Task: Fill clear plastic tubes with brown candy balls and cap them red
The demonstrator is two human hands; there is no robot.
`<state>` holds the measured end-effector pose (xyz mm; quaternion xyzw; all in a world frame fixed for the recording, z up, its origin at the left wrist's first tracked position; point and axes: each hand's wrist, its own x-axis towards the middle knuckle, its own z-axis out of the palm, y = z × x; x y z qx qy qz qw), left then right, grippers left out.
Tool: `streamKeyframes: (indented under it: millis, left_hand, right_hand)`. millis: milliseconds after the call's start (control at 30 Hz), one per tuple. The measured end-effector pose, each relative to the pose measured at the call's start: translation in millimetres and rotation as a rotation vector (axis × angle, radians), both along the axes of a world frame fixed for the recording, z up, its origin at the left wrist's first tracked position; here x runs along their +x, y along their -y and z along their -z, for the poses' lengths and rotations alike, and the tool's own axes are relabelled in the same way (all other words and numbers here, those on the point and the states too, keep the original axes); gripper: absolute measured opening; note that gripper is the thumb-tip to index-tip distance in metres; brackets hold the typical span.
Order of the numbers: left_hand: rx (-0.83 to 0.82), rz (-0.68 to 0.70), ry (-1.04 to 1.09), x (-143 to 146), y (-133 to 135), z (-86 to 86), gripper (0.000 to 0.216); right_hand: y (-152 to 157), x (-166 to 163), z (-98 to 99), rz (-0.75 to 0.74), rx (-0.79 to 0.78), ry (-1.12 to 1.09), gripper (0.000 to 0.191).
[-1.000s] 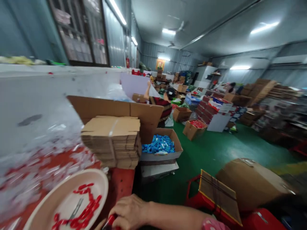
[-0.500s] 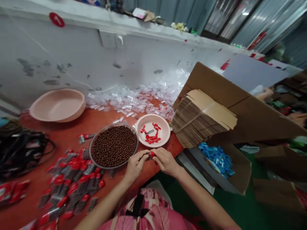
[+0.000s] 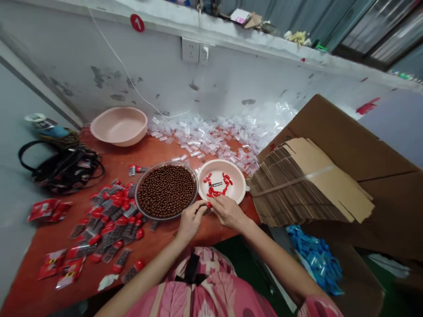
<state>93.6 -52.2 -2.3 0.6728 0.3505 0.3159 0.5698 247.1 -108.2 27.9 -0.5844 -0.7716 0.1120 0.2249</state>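
My left hand (image 3: 191, 218) and my right hand (image 3: 227, 211) meet at the near edge of the red table (image 3: 42, 246), fingers pinched together on a small red piece (image 3: 209, 204) between them. Just beyond them stands a pink bowl (image 3: 239, 185) with several red pieces and a small dark strip in it. To its left sits a clear bowl of brown beads (image 3: 166, 189), close to my left hand.
Red and dark packets (image 3: 105, 224) lie scattered on the left. A heap of clear plastic sleeves (image 3: 214, 138) runs along the wall, with an empty pink basin (image 3: 119, 125). A bundle of flat cardboard (image 3: 307, 185) lies on the right, blue items (image 3: 315, 257) below it, a black bag (image 3: 62, 167) far left.
The view swung from the room down to the table and then shifted slightly. My hands stay together on the small red piece, now closer to the pink bowl's rim.
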Motion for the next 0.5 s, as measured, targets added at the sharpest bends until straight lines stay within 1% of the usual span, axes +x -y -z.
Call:
streamKeyframes:
  millis: [67, 133, 233, 300, 400, 500]
  left_hand:
    - [-0.130, -0.070, 0.097, 10, -3, 3.6, 0.021]
    - [-0.254, -0.135, 0.222, 19, -6, 7.3, 0.023]
    - [-0.427, -0.242, 0.387, 27, -11, 10.5, 0.026]
    - [-0.508, -0.330, 0.486, 29, -13, 10.5, 0.030]
    - [-0.533, -0.438, 0.581, 29, -17, 10.1, 0.031]
    - [-0.514, -0.474, 0.584, 24, -20, 13.1, 0.030]
  right_hand:
    - [-11, 8, 0.8, 0.043, -0.026, -0.171, 0.031]
    - [-21, 16, 1.5, 0.092, -0.085, -0.399, 0.030]
    - [-34, 27, 5.7, 0.158, -0.226, -0.752, 0.030]
    - [-39, 32, 12.8, 0.179, -0.301, -0.948, 0.029]
    - [-43, 31, 28.2, 0.141, -0.373, -1.151, 0.029]
    - [-48, 21, 39.8, 0.113, -0.378, -1.244, 0.024]
